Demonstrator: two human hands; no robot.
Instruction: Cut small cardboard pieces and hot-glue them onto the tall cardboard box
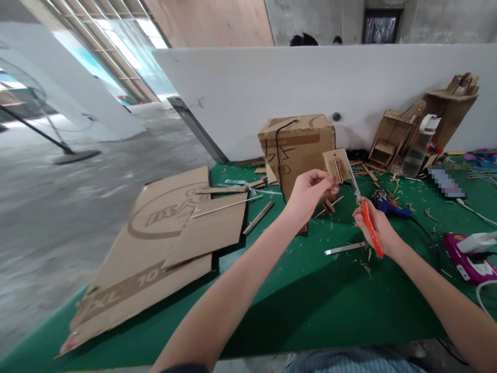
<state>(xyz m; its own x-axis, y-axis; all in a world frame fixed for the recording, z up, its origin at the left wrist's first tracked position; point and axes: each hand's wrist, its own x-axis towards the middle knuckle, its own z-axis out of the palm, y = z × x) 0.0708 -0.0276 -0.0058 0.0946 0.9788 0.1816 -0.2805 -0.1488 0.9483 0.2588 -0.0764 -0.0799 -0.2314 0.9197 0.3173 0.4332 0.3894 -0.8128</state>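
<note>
My left hand (308,197) pinches a small square piece of cardboard (332,161) by its lower edge, holding it up above the table. A thin strip is fixed on the face of that piece. In my right hand (384,232) is a pair of scissors (369,225) with orange handles. Their blades point up along the right edge of the piece; whether they are cutting into it cannot be made out. Behind my left hand stands a cardboard box (297,137) with a black cord over it. A flat metal tool (345,248) lies below my right hand.
Cardboard sheets (155,207) cover the left of the green table (279,311). To the right lie a blue glue gun (392,209), scraps, a phone (446,182) and a pink power strip (468,264). A water bottle (418,147) and cardboard models (394,137) stand by the white partition (233,93).
</note>
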